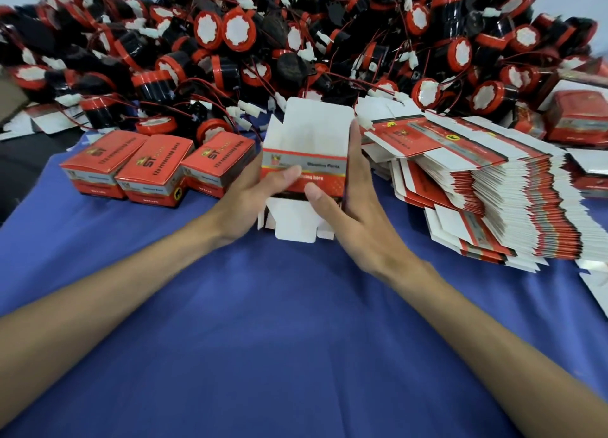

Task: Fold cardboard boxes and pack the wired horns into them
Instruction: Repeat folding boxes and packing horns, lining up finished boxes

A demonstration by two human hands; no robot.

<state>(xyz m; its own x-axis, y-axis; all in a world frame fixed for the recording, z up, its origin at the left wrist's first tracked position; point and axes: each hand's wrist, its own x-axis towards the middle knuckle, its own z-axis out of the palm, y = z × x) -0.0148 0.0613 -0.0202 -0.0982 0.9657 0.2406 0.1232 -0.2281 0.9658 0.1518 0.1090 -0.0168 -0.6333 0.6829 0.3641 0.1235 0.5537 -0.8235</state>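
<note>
Covering the lower half of frame: blue cloth [296, 355], showing unbroken between my forearms down to the bottom edge. Horn pile [296, 43] fills the whole top, black-and-red bodies with red wires and white plugs. Its front edge ends just behind the box I hold. Stack of flat boxes [510, 201] sits centre right, fanned. Its left edge is near my right hand; can't tell if they touch. Three closed boxes [151, 171] stand in a row at centre left, the rightmost just beside my left hand. Red box [579, 115] at the far right edge, behind the stack, blurred. Open box [306, 154] is dead centre and upright. Top flaps are up with the white inside showing, bottom flaps hang unfolded over the cloth. Left hand [250, 201] grips its left side, thumb flat on the front panel. Right hand [355, 217] grips the right side, fingers up along the right edge, thumb on the front panel. Narrow gap between the two thumbs.
</note>
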